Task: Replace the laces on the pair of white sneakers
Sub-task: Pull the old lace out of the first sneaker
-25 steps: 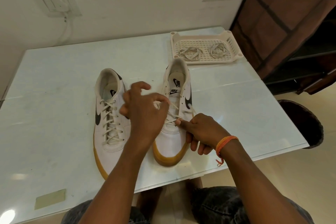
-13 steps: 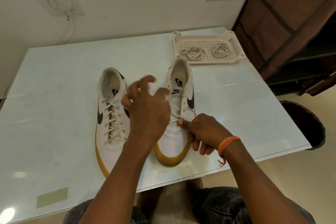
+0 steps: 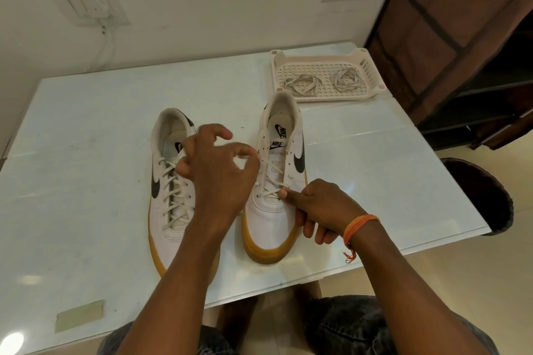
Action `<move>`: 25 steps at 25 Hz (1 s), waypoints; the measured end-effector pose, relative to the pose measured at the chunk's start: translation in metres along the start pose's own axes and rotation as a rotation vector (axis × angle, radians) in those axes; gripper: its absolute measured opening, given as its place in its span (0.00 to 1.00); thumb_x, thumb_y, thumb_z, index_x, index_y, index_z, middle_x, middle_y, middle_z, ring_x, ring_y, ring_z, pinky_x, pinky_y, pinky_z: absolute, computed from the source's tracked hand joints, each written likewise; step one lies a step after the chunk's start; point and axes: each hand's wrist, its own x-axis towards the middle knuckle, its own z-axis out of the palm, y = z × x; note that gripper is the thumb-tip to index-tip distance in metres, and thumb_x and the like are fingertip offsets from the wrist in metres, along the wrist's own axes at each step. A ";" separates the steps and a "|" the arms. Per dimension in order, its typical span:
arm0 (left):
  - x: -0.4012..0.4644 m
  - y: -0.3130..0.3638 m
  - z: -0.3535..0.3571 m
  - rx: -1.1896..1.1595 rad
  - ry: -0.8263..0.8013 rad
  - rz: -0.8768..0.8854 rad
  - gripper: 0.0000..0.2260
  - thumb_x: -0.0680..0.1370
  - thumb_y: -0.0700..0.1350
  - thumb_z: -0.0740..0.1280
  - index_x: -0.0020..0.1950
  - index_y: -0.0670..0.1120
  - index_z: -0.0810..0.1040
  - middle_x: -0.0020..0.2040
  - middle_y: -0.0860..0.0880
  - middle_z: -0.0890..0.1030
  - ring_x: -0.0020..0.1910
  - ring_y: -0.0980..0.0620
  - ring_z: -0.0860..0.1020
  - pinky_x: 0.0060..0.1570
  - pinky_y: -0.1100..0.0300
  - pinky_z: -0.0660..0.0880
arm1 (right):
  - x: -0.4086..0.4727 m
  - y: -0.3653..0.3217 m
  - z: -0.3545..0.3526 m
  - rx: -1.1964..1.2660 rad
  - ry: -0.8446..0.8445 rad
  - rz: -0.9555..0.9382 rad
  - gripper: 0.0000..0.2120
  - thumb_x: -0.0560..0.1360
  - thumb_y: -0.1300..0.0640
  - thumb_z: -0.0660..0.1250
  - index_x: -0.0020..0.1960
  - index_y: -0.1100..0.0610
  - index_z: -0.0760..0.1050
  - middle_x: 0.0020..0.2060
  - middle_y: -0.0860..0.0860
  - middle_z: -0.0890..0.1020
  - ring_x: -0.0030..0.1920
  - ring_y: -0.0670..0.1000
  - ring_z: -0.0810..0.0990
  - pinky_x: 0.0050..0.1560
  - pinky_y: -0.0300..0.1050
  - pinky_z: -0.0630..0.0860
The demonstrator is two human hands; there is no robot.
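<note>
Two white sneakers with black swooshes and tan soles stand side by side on the pale table (image 3: 86,181), toes toward me. The left sneaker (image 3: 170,181) is laced to the top. The right sneaker (image 3: 274,196) has lace only through its lower eyelets. My left hand (image 3: 219,173) hovers between the shoes and pinches the right shoe's lace (image 3: 268,170) between thumb and forefinger, pulling it leftward. My right hand (image 3: 320,207) grips the right side of that shoe's toe, thumb pressed on the lace near the bottom eyelets.
A cream plastic tray (image 3: 372,72) at the table's back right holds two loose bundles of laces (image 3: 302,83). A dark wooden shelf unit (image 3: 461,37) stands to the right, a dark round stool (image 3: 478,196) beside the table. A taped patch (image 3: 79,315) sits near the front edge.
My left hand has moved up and left, drawing the lace out of the right sneaker's upper eyelets. My right hand has stayed on the toe.
</note>
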 end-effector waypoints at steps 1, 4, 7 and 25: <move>0.004 -0.004 -0.004 -0.045 0.010 -0.060 0.04 0.69 0.53 0.74 0.36 0.60 0.80 0.53 0.61 0.65 0.60 0.54 0.65 0.57 0.43 0.68 | 0.000 0.000 0.000 0.005 -0.001 0.000 0.32 0.75 0.33 0.59 0.40 0.63 0.79 0.30 0.57 0.83 0.24 0.51 0.78 0.31 0.41 0.78; 0.005 -0.005 -0.007 -0.098 0.015 -0.154 0.05 0.69 0.52 0.73 0.36 0.60 0.78 0.51 0.59 0.67 0.56 0.55 0.67 0.55 0.40 0.72 | 0.000 0.000 0.000 0.011 -0.009 0.003 0.31 0.76 0.34 0.59 0.39 0.62 0.79 0.30 0.57 0.83 0.24 0.51 0.78 0.31 0.41 0.78; 0.001 -0.002 -0.003 -0.067 -0.019 -0.145 0.03 0.70 0.48 0.71 0.38 0.57 0.79 0.49 0.57 0.69 0.53 0.56 0.71 0.57 0.42 0.69 | 0.001 -0.002 -0.002 0.016 0.023 -0.017 0.27 0.74 0.36 0.64 0.40 0.61 0.79 0.32 0.56 0.84 0.26 0.51 0.80 0.31 0.41 0.80; -0.001 0.004 0.002 -0.493 -0.244 -0.472 0.07 0.72 0.48 0.63 0.41 0.47 0.79 0.38 0.48 0.85 0.40 0.47 0.84 0.47 0.43 0.81 | 0.018 -0.001 0.017 0.034 0.725 -0.377 0.05 0.72 0.54 0.74 0.45 0.54 0.81 0.34 0.47 0.82 0.36 0.45 0.80 0.44 0.42 0.78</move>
